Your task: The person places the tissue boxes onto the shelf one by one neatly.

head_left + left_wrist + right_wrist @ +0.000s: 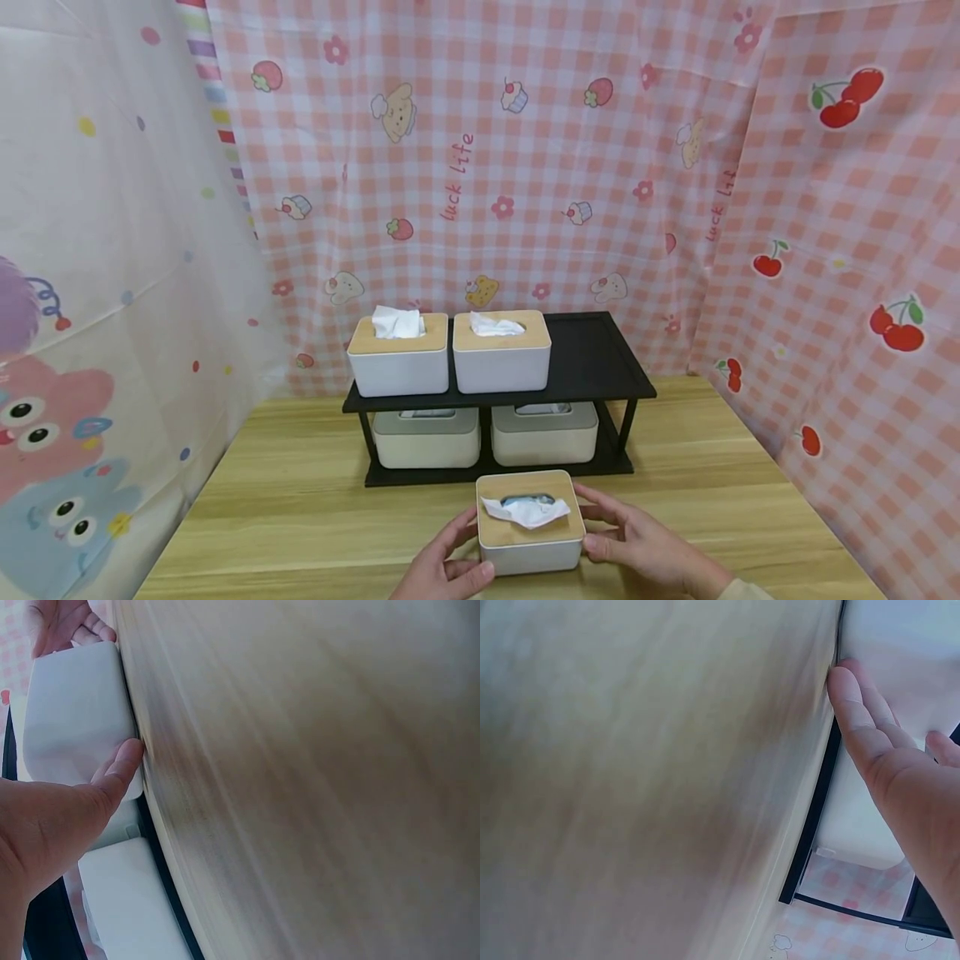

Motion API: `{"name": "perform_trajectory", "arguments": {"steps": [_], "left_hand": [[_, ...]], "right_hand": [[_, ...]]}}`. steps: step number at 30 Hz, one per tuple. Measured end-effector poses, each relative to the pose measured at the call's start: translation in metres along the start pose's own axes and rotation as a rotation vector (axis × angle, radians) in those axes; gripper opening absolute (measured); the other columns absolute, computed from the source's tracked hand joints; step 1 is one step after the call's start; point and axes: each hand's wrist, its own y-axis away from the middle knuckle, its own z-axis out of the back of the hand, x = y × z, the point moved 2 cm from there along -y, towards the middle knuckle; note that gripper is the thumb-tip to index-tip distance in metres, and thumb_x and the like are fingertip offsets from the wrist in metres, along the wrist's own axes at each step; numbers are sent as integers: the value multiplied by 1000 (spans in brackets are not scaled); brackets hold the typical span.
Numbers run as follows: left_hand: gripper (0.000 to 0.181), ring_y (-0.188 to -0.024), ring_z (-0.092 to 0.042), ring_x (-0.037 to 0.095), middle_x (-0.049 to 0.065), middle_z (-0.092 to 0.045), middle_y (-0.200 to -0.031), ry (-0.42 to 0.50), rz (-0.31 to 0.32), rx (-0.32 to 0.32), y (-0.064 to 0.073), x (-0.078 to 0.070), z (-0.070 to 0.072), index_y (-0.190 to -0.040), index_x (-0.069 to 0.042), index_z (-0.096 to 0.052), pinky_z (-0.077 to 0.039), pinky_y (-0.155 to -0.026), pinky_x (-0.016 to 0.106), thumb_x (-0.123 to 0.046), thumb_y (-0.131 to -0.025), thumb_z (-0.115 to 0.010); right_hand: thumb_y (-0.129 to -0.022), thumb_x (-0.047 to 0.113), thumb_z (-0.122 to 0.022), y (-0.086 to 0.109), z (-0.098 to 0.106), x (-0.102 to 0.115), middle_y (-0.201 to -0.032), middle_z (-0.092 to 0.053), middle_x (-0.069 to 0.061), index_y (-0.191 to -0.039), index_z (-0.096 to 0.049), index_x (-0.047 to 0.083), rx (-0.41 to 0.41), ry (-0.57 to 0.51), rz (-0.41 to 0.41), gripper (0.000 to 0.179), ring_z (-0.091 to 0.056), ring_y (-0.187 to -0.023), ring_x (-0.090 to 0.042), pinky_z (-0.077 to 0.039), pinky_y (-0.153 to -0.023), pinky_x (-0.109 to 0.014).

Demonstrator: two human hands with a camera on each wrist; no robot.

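A white tissue box (531,558) with a wood-look lid is at the front of the table, a white tissue showing at its oval slot. My left hand (447,560) holds its left side, thumb at the front corner. From the other side my right hand (645,540) holds it, fingertips along the right wall and thumb near the front. In the left wrist view, the box's pale wall (75,712) fills the space between both hands. The right wrist view has my right fingers (851,709) against the box wall, close over the wood-grain surface.
Behind the box stands a black two-tier rack (592,354). Two wood-lidded tissue boxes, one left (401,372) and one right (501,371), sit on its top shelf. Two grey-lidded boxes (427,446) are on the lower tier. Patterned curtains (480,167) enclose the wooden table (292,492).
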Motion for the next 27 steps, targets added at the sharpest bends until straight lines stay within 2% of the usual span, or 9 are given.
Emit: {"name": "perform_trajectory", "arguments": {"steps": [9,16,21,27], "left_hand": [[94,-123,-70,35,39,-38,-162,14,2,6,1,0,0,-168,-5,-29,-61,-102,49,-38,-98,-80],[98,-125,-69,35,38,-36,-164,13,24,-1,0,0,-1,-169,-7,-29,-61,-102,49,-42,-95,-82],[99,-125,-69,35,38,-34,-165,9,23,-3,0,1,-2,-169,-8,-29,-61,-102,49,-44,-94,-83],[97,-125,-69,35,39,-33,-165,8,21,3,0,0,0,-169,-8,-28,-60,-103,50,-43,-96,-82]], "right_hand": [[-112,26,-58,-1,-1,-2,-163,-27,-47,-172,-16,7,19,-41,9,76,-66,-129,-39,-62,-101,-44],[-112,27,-58,-3,0,-5,-167,-22,-44,-173,-13,11,17,-113,-51,77,-67,-128,-34,-61,-103,-47],[-112,26,-59,-4,1,-6,-169,-19,-42,-173,-12,13,28,-158,-72,78,-68,-127,-32,-61,-103,-47],[-111,24,-61,-6,-1,-7,-169,-20,-42,-173,-12,12,37,-166,-50,80,-69,-125,-31,-62,-102,-46]]}}
